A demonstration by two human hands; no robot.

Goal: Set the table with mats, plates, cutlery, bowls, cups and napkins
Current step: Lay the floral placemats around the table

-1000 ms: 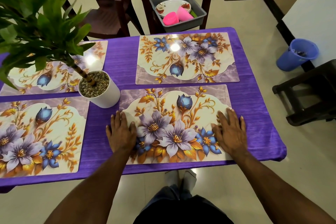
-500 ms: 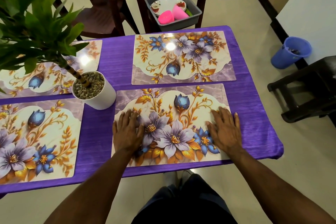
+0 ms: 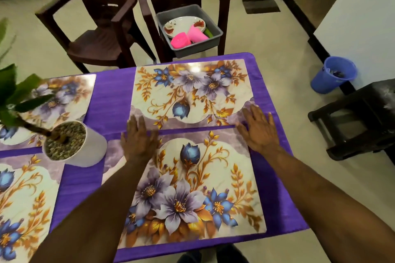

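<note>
With both palms flat and fingers straight, gripping nothing, left hand (image 3: pixel 139 136) and right hand (image 3: pixel 259 130) across the seam between near mat (image 3: pixel 192 188) and far mat (image 3: pixel 190 92): press evenly, slide outward, square edges.

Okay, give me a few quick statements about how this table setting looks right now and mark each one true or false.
1. Both hands lie flat with fingers spread, the left hand and right hand at the far corners of the near floral placemat. True.
2. Plates are already set on the placemats. False: the floral plate sits in the grey tub on a chair.
3. The pink cups are in that tub too. True.
4. The potted plant stands to the right of both hands. False: it stands to their left.
5. The tablecloth is purple. True.
</note>
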